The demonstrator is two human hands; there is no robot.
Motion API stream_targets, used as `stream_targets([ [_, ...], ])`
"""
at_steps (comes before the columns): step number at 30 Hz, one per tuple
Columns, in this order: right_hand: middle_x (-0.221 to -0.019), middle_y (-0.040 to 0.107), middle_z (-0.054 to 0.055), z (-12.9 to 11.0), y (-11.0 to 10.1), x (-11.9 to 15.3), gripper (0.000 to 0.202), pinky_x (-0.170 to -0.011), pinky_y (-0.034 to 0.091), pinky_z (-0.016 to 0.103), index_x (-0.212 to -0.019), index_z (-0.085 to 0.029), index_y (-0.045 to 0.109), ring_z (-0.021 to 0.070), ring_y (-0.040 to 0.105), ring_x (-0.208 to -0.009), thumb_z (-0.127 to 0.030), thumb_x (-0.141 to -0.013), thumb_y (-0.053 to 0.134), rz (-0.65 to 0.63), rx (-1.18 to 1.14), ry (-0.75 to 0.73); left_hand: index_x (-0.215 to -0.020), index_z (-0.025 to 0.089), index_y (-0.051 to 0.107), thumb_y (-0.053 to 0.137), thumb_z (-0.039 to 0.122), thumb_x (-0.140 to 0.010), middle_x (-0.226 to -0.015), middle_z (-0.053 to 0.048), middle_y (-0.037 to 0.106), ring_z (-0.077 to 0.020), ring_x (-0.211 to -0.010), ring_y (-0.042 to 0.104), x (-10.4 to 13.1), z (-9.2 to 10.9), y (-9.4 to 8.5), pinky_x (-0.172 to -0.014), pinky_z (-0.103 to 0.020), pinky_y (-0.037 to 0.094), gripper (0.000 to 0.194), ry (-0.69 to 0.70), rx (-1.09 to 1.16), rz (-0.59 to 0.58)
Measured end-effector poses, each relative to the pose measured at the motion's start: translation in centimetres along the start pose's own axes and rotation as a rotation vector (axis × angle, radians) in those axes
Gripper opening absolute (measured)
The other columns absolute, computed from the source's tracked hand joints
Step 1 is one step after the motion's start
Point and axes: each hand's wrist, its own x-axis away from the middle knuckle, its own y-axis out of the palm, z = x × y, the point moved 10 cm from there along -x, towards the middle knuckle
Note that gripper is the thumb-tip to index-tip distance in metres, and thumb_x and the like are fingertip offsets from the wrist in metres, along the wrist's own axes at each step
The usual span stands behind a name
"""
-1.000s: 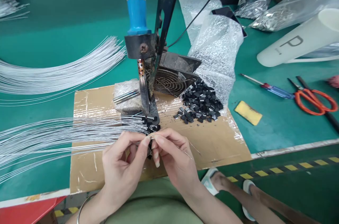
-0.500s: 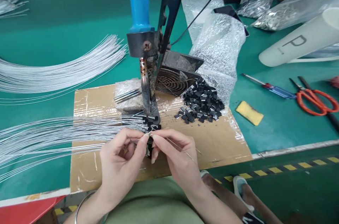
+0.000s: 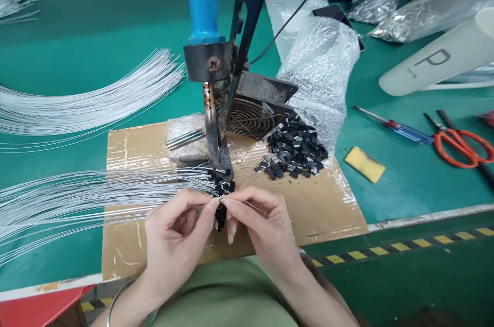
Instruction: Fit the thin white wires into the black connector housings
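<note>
My left hand (image 3: 179, 237) and my right hand (image 3: 262, 224) meet fingertip to fingertip over the cardboard (image 3: 320, 208). Both are pinched on a thin wire, whose strands show beside the right fingers; its very tip is too small to make out. Just beyond the fingertips lie black connectors (image 3: 222, 183) at the ends of a spread of white wires (image 3: 146, 188). Above them a soldering iron (image 3: 203, 13) points down in a black stand (image 3: 250, 2). A heap of small black connectors (image 3: 297, 147) sits to the right.
A fan (image 3: 254, 110) stands behind the iron. Another white wire bundle (image 3: 116, 105) lies back left. Bubble wrap (image 3: 320, 64), a yellow sponge (image 3: 365, 164), a screwdriver (image 3: 409, 132), orange-handled scissors (image 3: 459, 149) and a pale cup (image 3: 436, 59) are on the right.
My fingertips have shifted very slightly, and the lower fingers of my right hand have moved a little right. A person's feet at the lower right are no longer visible.
</note>
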Motion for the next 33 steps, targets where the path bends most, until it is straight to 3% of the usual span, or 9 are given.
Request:
stream_targets([
  [9, -0.062, 0.069, -0.003, 0.2, 0.0, -0.4, 0.014, -0.047, 0.056, 0.016, -0.077, -0.020, 0.084, 0.0072, 0.063, -0.046, -0.032, -0.084, 0.089, -0.081, -0.005, 0.125, -0.087, 0.024, 0.075, 0.072, 0.015, -0.094, -0.068, 0.004, 0.066, -0.0087, -0.056, 0.052, -0.3, 0.9, 0.2, -0.050, -0.021, 0.037, 0.012, 0.084, -0.061, -0.057],
  [27, -0.065, 0.072, -0.003, 1.4, 0.4, 0.2, 0.010, -0.047, 0.060, 0.017, -0.083, -0.023, 0.087, 0.0075, 0.065, -0.049, -0.033, -0.083, 0.088, 0.064, -0.185, 0.000, -0.087, 0.022, 0.075, 0.073, 0.018, -0.094, -0.073, 0.001, 0.072, -0.0098, -0.060, 0.062, 0.2, -0.1, 0.1, -0.054, -0.018, 0.044, 0.008, 0.041, -0.024, 0.066],
  [30, -0.069, 0.075, -0.002, 1.2, 0.2, 0.4, 0.009, -0.052, 0.063, 0.020, -0.088, -0.026, 0.087, 0.0091, 0.067, -0.052, -0.034, -0.087, 0.084, 0.045, -0.117, -0.024, -0.086, 0.021, 0.075, 0.072, 0.019, -0.095, -0.072, 0.001, 0.073, -0.0095, -0.059, 0.061, 0.1, -0.3, 0.0, -0.052, -0.018, 0.042, 0.009, 0.014, -0.018, 0.066],
  [33, -0.079, 0.079, 0.000, -1.0, -1.3, 0.2, 0.010, -0.061, 0.065, 0.024, -0.098, -0.028, 0.087, 0.0121, 0.072, -0.061, -0.032, -0.094, 0.078, 0.065, 0.171, -0.149, -0.085, 0.021, 0.075, 0.072, 0.020, -0.094, -0.067, 0.002, 0.069, -0.0080, -0.054, 0.053, 0.0, -0.5, -0.1, -0.049, -0.018, 0.038, 0.010, -0.027, 0.000, 0.064],
])
